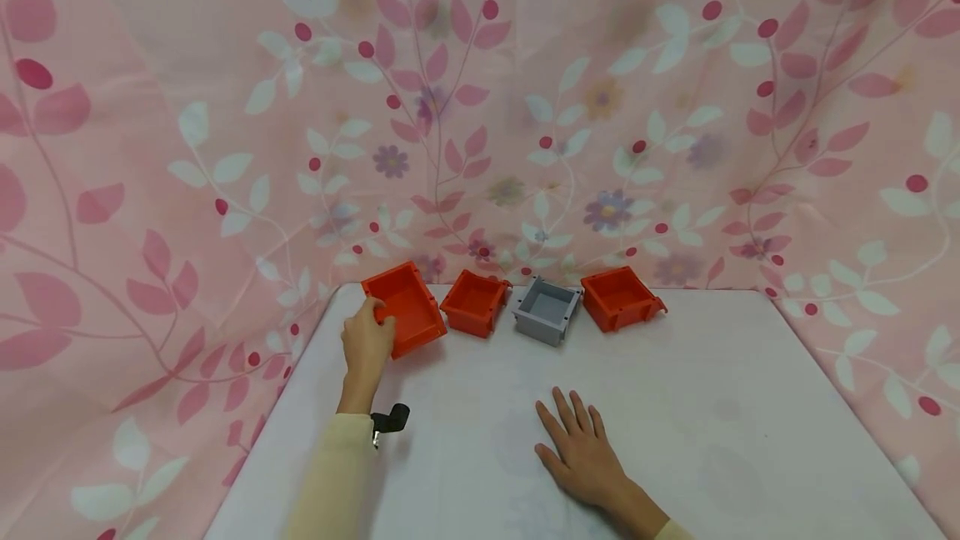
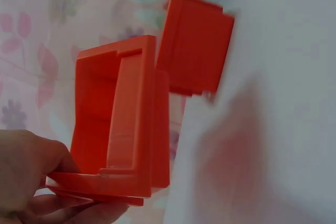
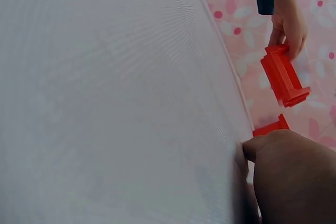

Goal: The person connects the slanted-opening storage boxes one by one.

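Observation:
A red-orange plastic bin (image 1: 408, 307) is in my left hand (image 1: 367, 338), which pinches its left wall with the thumb inside and the fingers outside. In the left wrist view the bin (image 2: 142, 129) is raised above the white table, its shadow falling on the cloth. Beside it stands a smaller red bin (image 1: 472, 300), close to the held one. My right hand (image 1: 581, 457) rests palm down on the table with its fingers spread, holding nothing.
A grey bin (image 1: 547, 307) and another red bin (image 1: 621, 298) stand in the same row along the back of the white table (image 1: 675, 407). Behind the table hangs a pink floral curtain (image 1: 480, 107). A black wrist camera (image 1: 392, 418) sits on my left wrist.

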`<action>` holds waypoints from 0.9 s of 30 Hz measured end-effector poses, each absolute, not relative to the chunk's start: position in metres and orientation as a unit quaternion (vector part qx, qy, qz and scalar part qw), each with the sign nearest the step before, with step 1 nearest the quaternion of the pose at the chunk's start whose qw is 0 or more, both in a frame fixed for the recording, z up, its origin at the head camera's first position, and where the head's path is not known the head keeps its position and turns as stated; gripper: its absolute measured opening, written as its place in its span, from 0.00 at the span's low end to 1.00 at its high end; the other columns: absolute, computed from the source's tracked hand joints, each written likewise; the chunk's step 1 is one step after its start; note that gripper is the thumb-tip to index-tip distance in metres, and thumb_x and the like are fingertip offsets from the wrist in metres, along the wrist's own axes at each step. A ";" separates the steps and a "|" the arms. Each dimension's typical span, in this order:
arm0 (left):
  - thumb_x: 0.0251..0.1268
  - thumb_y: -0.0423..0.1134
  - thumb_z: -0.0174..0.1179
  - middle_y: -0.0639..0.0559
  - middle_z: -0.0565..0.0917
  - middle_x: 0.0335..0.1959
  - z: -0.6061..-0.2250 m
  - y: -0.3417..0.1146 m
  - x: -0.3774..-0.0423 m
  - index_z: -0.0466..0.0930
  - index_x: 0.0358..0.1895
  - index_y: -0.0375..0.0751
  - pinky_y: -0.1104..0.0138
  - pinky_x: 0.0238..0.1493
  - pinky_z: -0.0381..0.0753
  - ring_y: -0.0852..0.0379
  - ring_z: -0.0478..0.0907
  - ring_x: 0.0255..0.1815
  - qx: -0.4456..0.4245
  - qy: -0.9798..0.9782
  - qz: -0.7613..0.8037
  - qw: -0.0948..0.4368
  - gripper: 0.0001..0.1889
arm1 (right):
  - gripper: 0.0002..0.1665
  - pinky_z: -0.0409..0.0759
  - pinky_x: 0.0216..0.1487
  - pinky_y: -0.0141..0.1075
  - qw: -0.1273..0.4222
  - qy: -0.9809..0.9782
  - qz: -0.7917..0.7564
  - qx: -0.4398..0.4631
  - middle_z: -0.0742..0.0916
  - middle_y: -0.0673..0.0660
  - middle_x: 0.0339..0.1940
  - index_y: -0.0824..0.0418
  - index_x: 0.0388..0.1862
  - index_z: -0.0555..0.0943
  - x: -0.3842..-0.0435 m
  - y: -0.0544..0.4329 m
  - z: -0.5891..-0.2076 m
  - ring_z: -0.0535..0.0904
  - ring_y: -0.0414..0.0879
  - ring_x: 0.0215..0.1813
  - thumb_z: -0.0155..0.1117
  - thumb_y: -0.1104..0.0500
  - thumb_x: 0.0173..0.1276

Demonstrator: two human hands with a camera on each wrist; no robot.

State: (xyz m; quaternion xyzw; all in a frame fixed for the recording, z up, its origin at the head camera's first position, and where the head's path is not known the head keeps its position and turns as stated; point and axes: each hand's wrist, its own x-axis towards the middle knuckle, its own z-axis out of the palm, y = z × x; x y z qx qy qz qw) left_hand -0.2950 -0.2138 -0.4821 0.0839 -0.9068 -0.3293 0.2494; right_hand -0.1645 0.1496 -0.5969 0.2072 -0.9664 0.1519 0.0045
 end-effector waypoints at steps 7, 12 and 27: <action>0.65 0.31 0.62 0.45 0.79 0.21 -0.485 -0.189 -0.262 0.84 0.47 0.35 0.55 0.20 0.78 0.46 0.73 0.18 0.051 -0.906 -0.338 0.251 0.10 | 0.40 0.42 0.76 0.69 0.002 -0.966 0.155 0.208 0.56 0.63 0.85 0.52 0.85 0.61 -0.165 0.151 -0.597 0.43 0.65 0.84 0.48 0.36 0.82; 0.64 0.29 0.63 0.49 0.74 0.17 -0.491 -0.174 -0.240 0.84 0.48 0.36 0.65 0.13 0.66 0.54 0.62 0.11 0.033 -0.906 -0.352 0.232 0.10 | 0.40 0.42 0.76 0.69 -0.004 -0.964 0.165 0.210 0.56 0.63 0.85 0.52 0.85 0.61 -0.165 0.152 -0.596 0.43 0.66 0.84 0.50 0.37 0.81; 0.66 0.29 0.65 0.54 0.74 0.17 -0.508 -0.141 -0.173 0.84 0.52 0.38 0.72 0.15 0.73 0.60 0.63 0.11 0.006 -0.910 -0.377 0.172 0.13 | 0.41 0.42 0.76 0.70 -0.013 -0.965 0.163 0.205 0.56 0.62 0.85 0.52 0.85 0.61 -0.163 0.150 -0.594 0.42 0.66 0.84 0.51 0.35 0.80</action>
